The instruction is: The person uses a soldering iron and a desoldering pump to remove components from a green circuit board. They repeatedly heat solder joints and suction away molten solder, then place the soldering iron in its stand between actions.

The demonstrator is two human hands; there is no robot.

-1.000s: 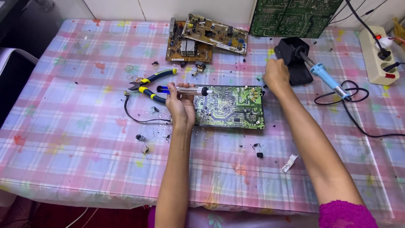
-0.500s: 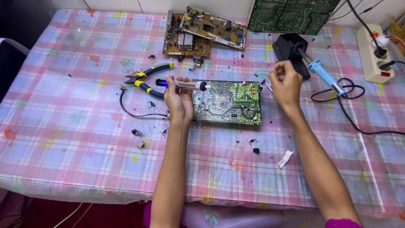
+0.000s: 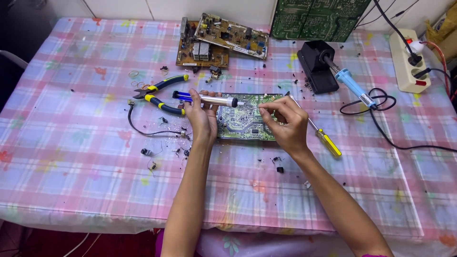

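left hand (image 3: 202,119) gripped a silver desoldering pump with blue plunger (image 3: 204,99), held level over the left edge of the green circuit board (image 3: 247,124) at frame centre. right hand (image 3: 285,124) had come back from the soldering iron (image 3: 350,82), which sat in its black stand (image 3: 316,66) at upper right; fingers were now pinched over the board, on what i could not tell. yellow-handled screwdriver (image 3: 323,138) lay just beside it. judged: heating paused, attention back on the board. pliers (image 3: 159,94) lay left.
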